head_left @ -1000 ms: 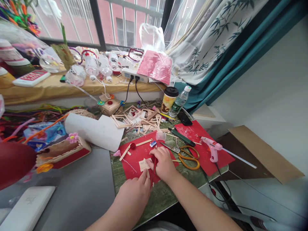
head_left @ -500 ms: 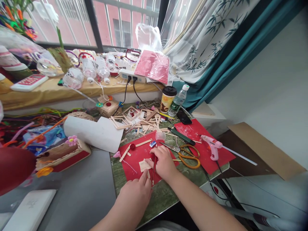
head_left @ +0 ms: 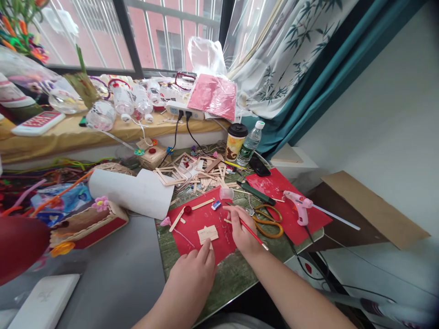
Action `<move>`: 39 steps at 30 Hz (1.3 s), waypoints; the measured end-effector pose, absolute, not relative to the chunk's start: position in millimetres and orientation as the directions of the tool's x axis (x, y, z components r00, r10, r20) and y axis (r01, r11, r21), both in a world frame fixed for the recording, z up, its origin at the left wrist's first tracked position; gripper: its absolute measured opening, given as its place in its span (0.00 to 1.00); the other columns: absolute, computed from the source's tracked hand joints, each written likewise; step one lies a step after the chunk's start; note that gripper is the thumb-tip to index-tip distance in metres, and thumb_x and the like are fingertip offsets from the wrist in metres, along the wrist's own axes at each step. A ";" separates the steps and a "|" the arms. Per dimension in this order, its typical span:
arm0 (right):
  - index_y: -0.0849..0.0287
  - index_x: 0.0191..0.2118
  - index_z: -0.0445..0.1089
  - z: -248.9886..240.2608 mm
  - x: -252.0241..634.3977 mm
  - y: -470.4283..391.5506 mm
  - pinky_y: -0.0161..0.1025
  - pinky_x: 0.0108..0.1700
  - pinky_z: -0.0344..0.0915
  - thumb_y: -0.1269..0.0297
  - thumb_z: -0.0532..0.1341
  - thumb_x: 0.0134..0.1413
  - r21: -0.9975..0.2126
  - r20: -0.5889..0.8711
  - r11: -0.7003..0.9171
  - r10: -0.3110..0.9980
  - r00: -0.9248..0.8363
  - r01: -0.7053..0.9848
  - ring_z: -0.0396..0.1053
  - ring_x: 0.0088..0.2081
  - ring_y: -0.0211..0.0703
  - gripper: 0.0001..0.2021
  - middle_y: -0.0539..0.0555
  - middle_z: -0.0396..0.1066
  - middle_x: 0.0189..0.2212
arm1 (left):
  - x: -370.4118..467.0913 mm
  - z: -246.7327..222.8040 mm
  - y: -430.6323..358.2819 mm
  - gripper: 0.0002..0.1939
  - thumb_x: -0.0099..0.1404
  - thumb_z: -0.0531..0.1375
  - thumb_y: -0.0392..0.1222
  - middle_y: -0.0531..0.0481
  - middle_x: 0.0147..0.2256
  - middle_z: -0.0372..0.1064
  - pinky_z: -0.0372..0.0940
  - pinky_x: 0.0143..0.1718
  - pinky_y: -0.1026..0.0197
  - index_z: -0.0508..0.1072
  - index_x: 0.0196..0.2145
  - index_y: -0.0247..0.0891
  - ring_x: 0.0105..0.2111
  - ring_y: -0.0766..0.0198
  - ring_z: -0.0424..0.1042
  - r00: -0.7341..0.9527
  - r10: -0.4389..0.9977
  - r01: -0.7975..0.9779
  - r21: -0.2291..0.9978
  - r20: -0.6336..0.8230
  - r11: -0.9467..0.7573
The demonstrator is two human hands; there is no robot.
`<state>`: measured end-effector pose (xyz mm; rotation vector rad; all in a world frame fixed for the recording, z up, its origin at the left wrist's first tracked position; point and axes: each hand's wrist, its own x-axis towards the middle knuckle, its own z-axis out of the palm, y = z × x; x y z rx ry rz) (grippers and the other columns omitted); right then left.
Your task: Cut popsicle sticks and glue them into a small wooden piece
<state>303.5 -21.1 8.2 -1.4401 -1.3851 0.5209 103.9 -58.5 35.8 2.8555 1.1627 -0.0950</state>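
Observation:
My right hand [head_left: 244,232] is closed around a red pencil [head_left: 253,233], over the right part of the red sheet [head_left: 187,219]. The pencil slants from the fingertips back across the hand. With its index fingertip, my left hand [head_left: 194,276] touches the lower edge of a small panel of pale wooden sticks [head_left: 207,235]. The left hand grips nothing; its other fingers are partly bent. Above the panel lie a blue and white eraser [head_left: 216,205] and a small translucent cup [head_left: 226,193]. A dark red rose-like piece [head_left: 187,210] sits by some craft sticks [head_left: 203,204].
Right of my hand lie scissors with orange handles [head_left: 272,221], a green-handled cutter [head_left: 257,193] and a pink glue gun [head_left: 299,205]. Behind are heaped craft sticks [head_left: 206,176], a lidded cup [head_left: 235,142] and a water bottle [head_left: 250,144]. A white paper roll [head_left: 132,192] lies left.
My right hand has lifted off the wooden panel and moved right. The pencil has swung from near upright to slanting back over the hand. My left hand stays by the panel.

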 end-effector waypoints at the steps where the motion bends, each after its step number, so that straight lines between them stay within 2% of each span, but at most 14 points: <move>1: 0.53 0.49 0.74 9.6 305.0 -21.6 0.45 0.47 0.72 0.58 0.51 0.72 -0.884 0.304 0.164 0.914 0.269 0.438 0.73 0.41 0.46 0.15 0.56 0.75 0.39 | 103.3 36.3 -58.4 0.20 0.74 0.53 0.40 0.37 0.60 0.69 0.75 0.39 0.55 0.73 0.59 0.37 0.42 0.54 0.78 0.716 0.695 0.698 0.030 -0.063 -0.716; 4: 0.54 0.49 0.72 10.7 309.6 -23.3 0.42 0.41 0.73 0.54 0.57 0.69 -0.956 0.148 0.052 0.935 0.321 0.289 0.74 0.36 0.45 0.13 0.54 0.75 0.37 | 101.9 35.3 -58.5 0.19 0.73 0.53 0.39 0.38 0.60 0.70 0.75 0.40 0.53 0.75 0.58 0.39 0.42 0.53 0.78 0.710 0.702 0.704 0.027 -0.060 -0.710; 8: 0.55 0.43 0.71 5.6 312.5 -31.0 0.37 0.29 0.70 0.50 0.62 0.64 -0.993 -0.079 -0.095 0.978 0.192 0.076 0.71 0.27 0.41 0.13 0.51 0.74 0.30 | 104.0 31.8 -58.8 0.22 0.73 0.52 0.39 0.35 0.61 0.68 0.75 0.39 0.52 0.71 0.62 0.35 0.40 0.53 0.79 0.696 0.709 0.716 0.024 -0.118 -0.698; 11: 0.55 0.36 0.69 -2.5 311.7 -37.0 0.34 0.23 0.64 0.48 0.60 0.65 -0.992 -0.123 -0.126 0.980 0.154 0.014 0.66 0.22 0.38 0.15 0.48 0.70 0.24 | 107.7 32.1 -58.2 0.23 0.73 0.53 0.39 0.35 0.64 0.64 0.75 0.39 0.52 0.69 0.63 0.35 0.41 0.53 0.79 0.697 0.699 0.713 0.052 -0.161 -0.699; 15: 0.55 0.36 0.69 -9.3 310.4 -40.1 0.35 0.23 0.65 0.48 0.59 0.66 -0.988 -0.045 -0.078 0.971 0.234 0.133 0.65 0.22 0.39 0.15 0.49 0.69 0.25 | 109.4 33.8 -56.3 0.24 0.72 0.54 0.40 0.38 0.67 0.61 0.75 0.44 0.52 0.68 0.64 0.37 0.46 0.52 0.78 0.684 0.710 0.728 0.101 -0.168 -0.678; 18: 0.54 0.42 0.72 -3.7 309.7 -43.1 0.40 0.33 0.73 0.54 0.55 0.70 -0.955 0.098 0.034 0.974 0.204 0.295 0.73 0.30 0.43 0.12 0.53 0.75 0.32 | 107.9 33.4 -54.8 0.25 0.73 0.53 0.40 0.38 0.67 0.60 0.75 0.45 0.50 0.67 0.65 0.37 0.48 0.50 0.78 0.660 0.737 0.751 0.088 -0.145 -0.655; 21: 0.53 0.46 0.73 4.6 309.8 -48.3 0.48 0.51 0.72 0.64 0.56 0.70 -0.804 0.315 0.276 0.949 -0.018 0.526 0.75 0.44 0.48 0.08 0.55 0.78 0.41 | 107.1 33.5 -53.7 0.25 0.73 0.52 0.39 0.38 0.66 0.61 0.75 0.44 0.49 0.66 0.65 0.36 0.47 0.50 0.78 0.667 0.729 0.743 0.073 -0.151 -0.665; 23: 0.53 0.47 0.74 5.5 311.2 -52.5 0.51 0.55 0.71 0.69 0.56 0.69 -0.671 0.372 0.417 0.905 -0.209 0.613 0.75 0.47 0.49 0.09 0.56 0.79 0.43 | 107.5 34.8 -53.4 0.25 0.73 0.53 0.39 0.39 0.66 0.62 0.76 0.44 0.49 0.67 0.65 0.36 0.46 0.50 0.78 0.666 0.727 0.744 0.069 -0.170 -0.665; 25: 0.54 0.49 0.74 0.8 314.0 -57.4 0.53 0.56 0.71 0.73 0.56 0.67 -0.572 0.371 0.487 0.871 -0.321 0.660 0.75 0.48 0.49 0.12 0.57 0.79 0.45 | 108.1 36.9 -53.1 0.24 0.72 0.54 0.39 0.40 0.66 0.61 0.76 0.44 0.49 0.68 0.64 0.36 0.45 0.50 0.78 0.660 0.727 0.747 0.066 -0.190 -0.661; 28: 0.55 0.54 0.73 -12.9 319.9 -64.8 0.57 0.60 0.69 0.75 0.57 0.65 -0.479 0.370 0.509 0.856 -0.361 0.715 0.74 0.54 0.53 0.16 0.59 0.78 0.50 | 108.8 38.8 -52.2 0.24 0.72 0.54 0.39 0.40 0.67 0.61 0.76 0.42 0.50 0.69 0.63 0.37 0.41 0.52 0.79 0.660 0.719 0.744 0.055 -0.219 -0.666; 33: 0.53 0.58 0.71 -31.8 327.3 -70.5 0.59 0.60 0.70 0.75 0.58 0.64 -0.482 0.368 0.491 0.865 -0.341 0.725 0.72 0.57 0.54 0.20 0.58 0.77 0.54 | 108.3 35.0 -50.5 0.24 0.72 0.54 0.38 0.37 0.66 0.60 0.76 0.35 0.51 0.70 0.63 0.36 0.35 0.53 0.79 0.667 0.711 0.731 0.010 -0.222 -0.683; 36: 0.52 0.58 0.71 -34.0 326.9 -69.7 0.58 0.60 0.70 0.76 0.58 0.63 -0.499 0.375 0.496 0.863 -0.339 0.711 0.71 0.58 0.54 0.21 0.57 0.76 0.55 | 107.4 33.2 -50.1 0.24 0.71 0.54 0.38 0.38 0.66 0.61 0.75 0.36 0.52 0.70 0.63 0.37 0.36 0.53 0.79 0.667 0.716 0.732 0.005 -0.205 -0.681; 39: 0.50 0.56 0.73 -26.5 323.9 -67.0 0.56 0.59 0.71 0.76 0.57 0.64 -0.531 0.395 0.469 0.874 -0.283 0.706 0.74 0.55 0.51 0.19 0.55 0.78 0.53 | 106.3 33.9 -48.6 0.22 0.72 0.54 0.38 0.39 0.65 0.64 0.75 0.40 0.51 0.72 0.61 0.38 0.41 0.52 0.79 0.678 0.719 0.731 0.041 -0.154 -0.681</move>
